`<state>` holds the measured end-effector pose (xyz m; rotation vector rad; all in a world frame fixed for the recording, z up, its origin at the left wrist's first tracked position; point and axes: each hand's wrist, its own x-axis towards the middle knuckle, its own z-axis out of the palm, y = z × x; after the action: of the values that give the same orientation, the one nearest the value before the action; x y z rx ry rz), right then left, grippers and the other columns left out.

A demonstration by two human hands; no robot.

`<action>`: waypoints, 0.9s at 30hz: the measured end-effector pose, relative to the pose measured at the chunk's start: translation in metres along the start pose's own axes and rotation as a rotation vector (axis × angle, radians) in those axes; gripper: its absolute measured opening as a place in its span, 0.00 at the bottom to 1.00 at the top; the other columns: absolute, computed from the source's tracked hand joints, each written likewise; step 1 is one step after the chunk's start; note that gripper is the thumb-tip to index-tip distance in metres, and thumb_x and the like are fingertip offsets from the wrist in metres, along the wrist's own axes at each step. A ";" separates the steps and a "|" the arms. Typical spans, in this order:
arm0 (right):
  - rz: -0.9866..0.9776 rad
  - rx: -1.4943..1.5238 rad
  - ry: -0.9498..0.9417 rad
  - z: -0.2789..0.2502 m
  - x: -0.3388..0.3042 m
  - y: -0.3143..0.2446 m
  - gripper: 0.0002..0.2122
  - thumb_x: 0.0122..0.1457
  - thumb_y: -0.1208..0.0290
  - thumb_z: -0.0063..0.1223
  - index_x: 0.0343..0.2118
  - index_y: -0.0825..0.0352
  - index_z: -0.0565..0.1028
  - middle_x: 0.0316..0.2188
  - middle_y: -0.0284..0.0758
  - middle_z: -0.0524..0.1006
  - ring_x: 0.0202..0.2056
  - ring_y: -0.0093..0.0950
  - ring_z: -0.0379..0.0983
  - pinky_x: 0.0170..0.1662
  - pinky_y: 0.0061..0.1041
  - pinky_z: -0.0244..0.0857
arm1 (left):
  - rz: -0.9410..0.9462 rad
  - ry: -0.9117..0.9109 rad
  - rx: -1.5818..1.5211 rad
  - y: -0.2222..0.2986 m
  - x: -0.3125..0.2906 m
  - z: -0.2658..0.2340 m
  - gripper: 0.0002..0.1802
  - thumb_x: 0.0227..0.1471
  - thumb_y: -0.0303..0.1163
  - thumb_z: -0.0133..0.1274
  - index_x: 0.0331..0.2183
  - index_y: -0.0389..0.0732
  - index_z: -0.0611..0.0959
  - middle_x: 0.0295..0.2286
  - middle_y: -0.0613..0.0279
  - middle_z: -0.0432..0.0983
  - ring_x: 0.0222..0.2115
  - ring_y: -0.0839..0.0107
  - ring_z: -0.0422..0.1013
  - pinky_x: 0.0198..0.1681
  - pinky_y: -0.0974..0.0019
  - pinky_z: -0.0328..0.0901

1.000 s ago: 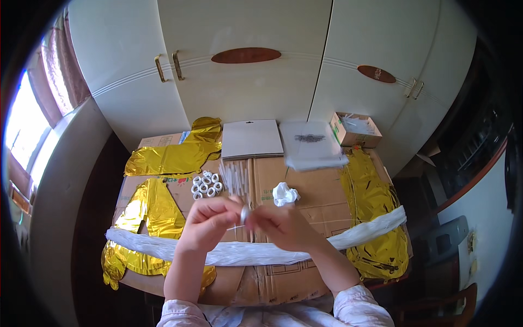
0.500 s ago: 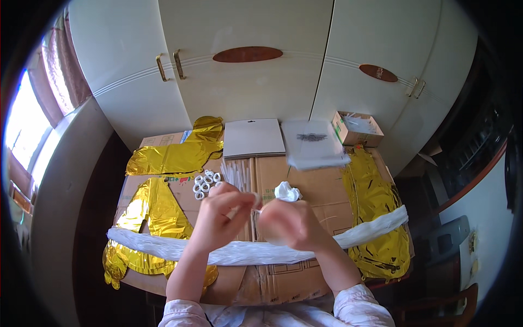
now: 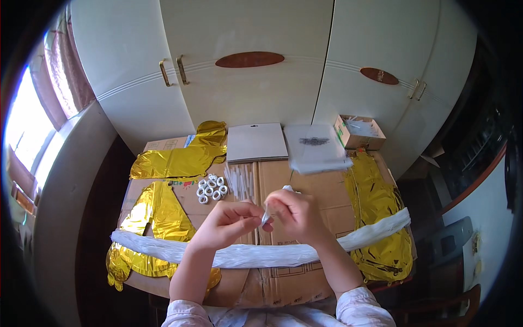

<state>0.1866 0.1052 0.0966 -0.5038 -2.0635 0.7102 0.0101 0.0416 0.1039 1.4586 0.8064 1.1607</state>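
My left hand (image 3: 231, 222) and my right hand (image 3: 297, 218) meet above the middle of the cardboard. Fingers of both are pinched on a small white strip (image 3: 266, 217), whose exact kind I cannot make out. Just beyond the right hand, a white crumpled bundle (image 3: 289, 188) is mostly hidden. Under my wrists a long bundle of white strands (image 3: 261, 255) stretches from side to side. Small white coiled rings (image 3: 211, 189) lie grouped beyond my left hand, beside several clear thin tubes (image 3: 239, 181).
Gold foil balloons lie flat at the far left (image 3: 174, 161), near left (image 3: 160, 212) and right (image 3: 376, 212). At the back are a stack of grey boards (image 3: 256, 143), clear plastic bags (image 3: 318, 150) and a small box of tubes (image 3: 359, 133). Cabinet doors (image 3: 250, 98) rise behind.
My hands have drawn together on the white strip, the right one turning from a blur to a pinch. It now covers most of the white crumpled bundle. The view has shifted slightly.
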 end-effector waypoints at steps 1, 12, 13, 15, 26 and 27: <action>-0.014 -0.076 -0.014 0.003 0.000 0.007 0.03 0.53 0.72 0.49 0.28 0.65 0.71 0.18 0.36 0.74 0.19 0.33 0.72 0.20 0.25 0.63 | 0.008 0.098 -0.083 0.000 0.001 0.003 0.08 0.49 0.21 0.46 0.32 0.30 0.78 0.28 0.59 0.75 0.30 0.75 0.69 0.35 0.72 0.62; -0.024 -0.017 0.151 0.003 0.002 0.007 0.02 0.52 0.75 0.50 0.28 0.66 0.73 0.18 0.33 0.72 0.18 0.26 0.68 0.22 0.22 0.61 | -0.033 0.066 0.087 -0.001 0.001 0.001 0.10 0.52 0.22 0.44 0.37 0.33 0.77 0.29 0.61 0.76 0.35 0.79 0.69 0.40 0.74 0.62; -0.002 -0.006 0.137 0.005 0.002 0.013 0.02 0.52 0.75 0.51 0.28 0.66 0.73 0.19 0.34 0.72 0.19 0.28 0.70 0.22 0.23 0.62 | -0.007 0.065 -0.010 -0.004 0.002 0.000 0.11 0.52 0.22 0.44 0.38 0.32 0.76 0.30 0.61 0.76 0.36 0.78 0.69 0.41 0.73 0.62; 0.058 0.045 0.070 0.010 -0.001 0.014 0.03 0.52 0.74 0.51 0.28 0.66 0.74 0.20 0.35 0.72 0.20 0.31 0.70 0.23 0.25 0.63 | 0.045 0.065 -0.197 -0.010 0.002 -0.003 0.12 0.53 0.22 0.42 0.39 0.32 0.76 0.32 0.60 0.75 0.39 0.77 0.68 0.44 0.73 0.61; -0.039 -0.062 0.136 0.000 -0.001 0.002 0.03 0.51 0.75 0.52 0.29 0.65 0.73 0.20 0.35 0.71 0.19 0.30 0.69 0.21 0.25 0.61 | 0.028 -0.016 -0.098 -0.008 0.000 -0.003 0.10 0.52 0.24 0.46 0.35 0.31 0.78 0.31 0.60 0.76 0.34 0.76 0.69 0.40 0.71 0.63; -0.043 -0.053 0.111 0.001 0.000 0.001 0.03 0.51 0.75 0.53 0.29 0.64 0.73 0.20 0.35 0.71 0.19 0.30 0.69 0.21 0.25 0.61 | 0.032 -0.037 -0.225 -0.008 0.000 -0.003 0.10 0.52 0.24 0.46 0.35 0.31 0.78 0.32 0.59 0.76 0.35 0.75 0.70 0.42 0.70 0.63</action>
<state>0.1857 0.1054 0.0950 -0.5159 -1.9877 0.5904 0.0082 0.0441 0.0962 1.3067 0.6076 1.2044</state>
